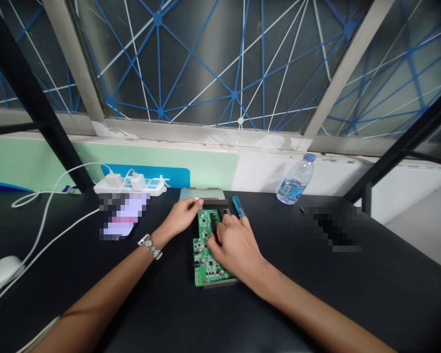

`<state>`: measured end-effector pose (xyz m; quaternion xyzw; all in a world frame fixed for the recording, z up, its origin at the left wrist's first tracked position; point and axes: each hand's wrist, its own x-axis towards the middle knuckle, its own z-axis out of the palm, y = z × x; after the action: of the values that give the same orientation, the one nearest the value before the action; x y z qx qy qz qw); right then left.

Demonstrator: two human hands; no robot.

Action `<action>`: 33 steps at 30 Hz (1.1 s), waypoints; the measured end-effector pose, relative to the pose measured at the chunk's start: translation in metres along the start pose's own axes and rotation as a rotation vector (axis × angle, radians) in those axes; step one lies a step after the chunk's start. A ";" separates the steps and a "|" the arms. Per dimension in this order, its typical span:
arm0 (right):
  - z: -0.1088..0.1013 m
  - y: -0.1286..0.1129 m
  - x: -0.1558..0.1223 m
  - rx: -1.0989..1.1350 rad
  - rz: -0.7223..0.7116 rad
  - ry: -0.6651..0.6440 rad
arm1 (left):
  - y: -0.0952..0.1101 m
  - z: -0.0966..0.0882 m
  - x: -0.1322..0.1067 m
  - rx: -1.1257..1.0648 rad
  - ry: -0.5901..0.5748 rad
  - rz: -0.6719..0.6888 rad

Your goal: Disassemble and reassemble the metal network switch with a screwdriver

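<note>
A green circuit board (210, 267) with black connectors and small chips lies on the black table in front of me. My right hand (237, 240) rests over its right side, fingers curled onto the dark parts near its far end and thumb bent against its surface. The fingertips are partly hidden. My left hand (182, 215), with a metal watch (150, 246) on the wrist, is at the board's far left corner. Its thumb and fingers are pinched together by a grey metal panel (217, 195) behind the board; what lies between them is too small to tell.
A blue-handled tool (238, 207) lies right of the board's far end. A water bottle (296, 180) leans at the wall. At the left are a white power strip (152, 187) with cables, a lit phone (125, 215) and a white rounded object (3, 273). A blurred dark item (332, 228) lies right.
</note>
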<state>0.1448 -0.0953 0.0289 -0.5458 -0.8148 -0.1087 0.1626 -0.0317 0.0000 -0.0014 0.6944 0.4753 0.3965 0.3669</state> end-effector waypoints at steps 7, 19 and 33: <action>-0.002 -0.003 0.000 0.031 0.027 -0.028 | 0.007 0.000 -0.001 0.027 -0.012 0.000; -0.004 -0.029 0.014 0.159 0.014 -0.016 | 0.012 -0.002 0.003 -0.198 0.052 -0.138; -0.017 0.005 0.028 0.924 0.091 0.136 | 0.055 -0.002 -0.043 -0.832 -0.327 -0.262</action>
<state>0.1423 -0.0759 0.0551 -0.4430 -0.7404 0.2373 0.4464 -0.0230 -0.0565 0.0399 0.4757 0.2955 0.3889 0.7315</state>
